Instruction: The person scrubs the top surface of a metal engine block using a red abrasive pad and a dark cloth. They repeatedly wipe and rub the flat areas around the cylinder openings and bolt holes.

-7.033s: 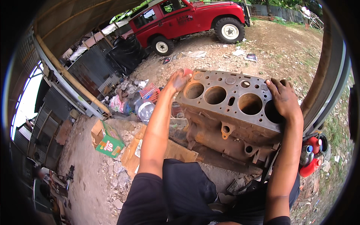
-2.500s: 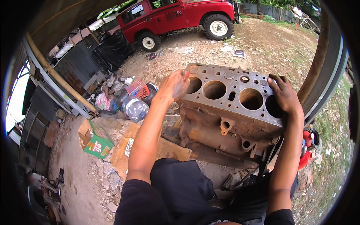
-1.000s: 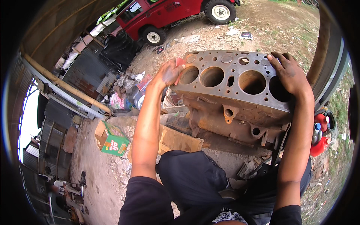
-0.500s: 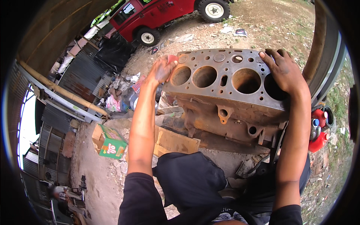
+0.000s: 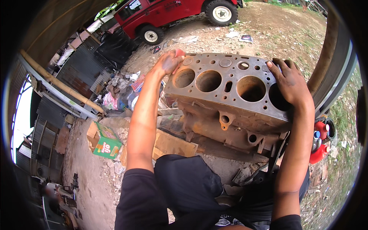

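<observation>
A rusty engine block stands before me, its flat, bare-metal top facing up with a row of big round cylinder bores and smaller holes. At the far left corner of that top, my left hand is closed on a small red piece that looks like sandpaper, mostly hidden by the fingers. My right hand lies on the right end of the top, beside the rightmost bore, with thumb and fingers apart and nothing held in it. The palm partly covers that end.
A wooden beam and flattened cardboard lie under and beside the block. A green carton sits at left. Red bottles stand at right near a post. Farther off are litter and a red vehicle.
My left hand has slid slightly farther along the block's left end toward the far corner, with the red piece. The right hand stays in place. The whole view has shifted a little.
</observation>
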`<act>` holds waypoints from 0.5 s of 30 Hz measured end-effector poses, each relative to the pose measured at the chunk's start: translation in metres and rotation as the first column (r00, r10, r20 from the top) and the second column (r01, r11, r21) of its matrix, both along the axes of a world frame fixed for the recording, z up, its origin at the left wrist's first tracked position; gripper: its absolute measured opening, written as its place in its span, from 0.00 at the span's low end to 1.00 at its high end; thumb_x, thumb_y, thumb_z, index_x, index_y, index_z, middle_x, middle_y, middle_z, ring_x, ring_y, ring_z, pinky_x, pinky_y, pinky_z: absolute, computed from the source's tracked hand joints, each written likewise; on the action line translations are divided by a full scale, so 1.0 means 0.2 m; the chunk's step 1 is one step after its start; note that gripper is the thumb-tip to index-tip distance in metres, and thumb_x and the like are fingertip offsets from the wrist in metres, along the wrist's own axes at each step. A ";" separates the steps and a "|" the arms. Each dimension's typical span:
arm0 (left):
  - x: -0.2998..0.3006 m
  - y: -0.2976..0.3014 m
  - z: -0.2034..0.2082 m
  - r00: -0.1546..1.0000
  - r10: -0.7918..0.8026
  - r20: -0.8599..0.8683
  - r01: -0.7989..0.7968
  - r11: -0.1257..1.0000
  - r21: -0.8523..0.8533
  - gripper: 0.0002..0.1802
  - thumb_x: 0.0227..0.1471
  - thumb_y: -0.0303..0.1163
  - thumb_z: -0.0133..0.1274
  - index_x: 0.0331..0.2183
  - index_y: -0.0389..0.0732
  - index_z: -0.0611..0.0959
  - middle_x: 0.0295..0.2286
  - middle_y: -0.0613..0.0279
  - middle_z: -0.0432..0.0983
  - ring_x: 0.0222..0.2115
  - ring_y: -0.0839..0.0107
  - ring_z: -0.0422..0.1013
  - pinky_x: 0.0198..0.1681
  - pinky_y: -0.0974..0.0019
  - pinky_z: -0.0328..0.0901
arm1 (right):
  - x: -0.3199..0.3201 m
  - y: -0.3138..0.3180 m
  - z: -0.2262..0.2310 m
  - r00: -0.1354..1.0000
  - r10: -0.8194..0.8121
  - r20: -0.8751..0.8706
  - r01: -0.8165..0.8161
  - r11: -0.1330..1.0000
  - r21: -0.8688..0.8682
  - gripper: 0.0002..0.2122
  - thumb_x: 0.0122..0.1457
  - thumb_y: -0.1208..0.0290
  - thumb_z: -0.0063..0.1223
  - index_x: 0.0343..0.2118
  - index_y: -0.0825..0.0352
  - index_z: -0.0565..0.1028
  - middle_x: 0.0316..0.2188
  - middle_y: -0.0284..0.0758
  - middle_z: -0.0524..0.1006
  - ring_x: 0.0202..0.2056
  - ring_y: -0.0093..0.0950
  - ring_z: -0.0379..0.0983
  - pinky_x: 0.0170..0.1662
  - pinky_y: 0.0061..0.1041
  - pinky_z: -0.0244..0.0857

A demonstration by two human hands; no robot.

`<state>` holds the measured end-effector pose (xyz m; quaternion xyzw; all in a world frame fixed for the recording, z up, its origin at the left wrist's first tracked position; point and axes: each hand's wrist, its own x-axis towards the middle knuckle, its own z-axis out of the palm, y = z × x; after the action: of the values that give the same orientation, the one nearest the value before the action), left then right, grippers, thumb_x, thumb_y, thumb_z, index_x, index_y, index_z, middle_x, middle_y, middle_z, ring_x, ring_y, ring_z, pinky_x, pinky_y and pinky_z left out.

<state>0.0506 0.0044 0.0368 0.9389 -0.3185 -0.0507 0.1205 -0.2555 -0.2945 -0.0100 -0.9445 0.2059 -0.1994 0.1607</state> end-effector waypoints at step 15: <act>-0.60 0.64 -0.26 0.932 0.031 -0.362 -0.327 0.507 -0.798 0.29 0.68 0.49 0.52 0.47 0.28 0.86 0.36 0.53 0.87 0.37 0.64 0.82 0.46 0.61 0.73 | 0.01 -0.13 -0.07 0.990 0.132 0.044 -0.128 0.989 -0.067 0.25 0.77 0.49 0.39 0.65 0.61 0.76 0.57 0.52 0.77 0.61 0.49 0.70 0.66 0.42 0.63</act>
<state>-0.0702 0.1322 -0.0159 0.7694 -0.1802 -0.0194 0.6126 -0.2537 -0.3212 -0.0250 -0.9554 0.1335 -0.2178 0.1480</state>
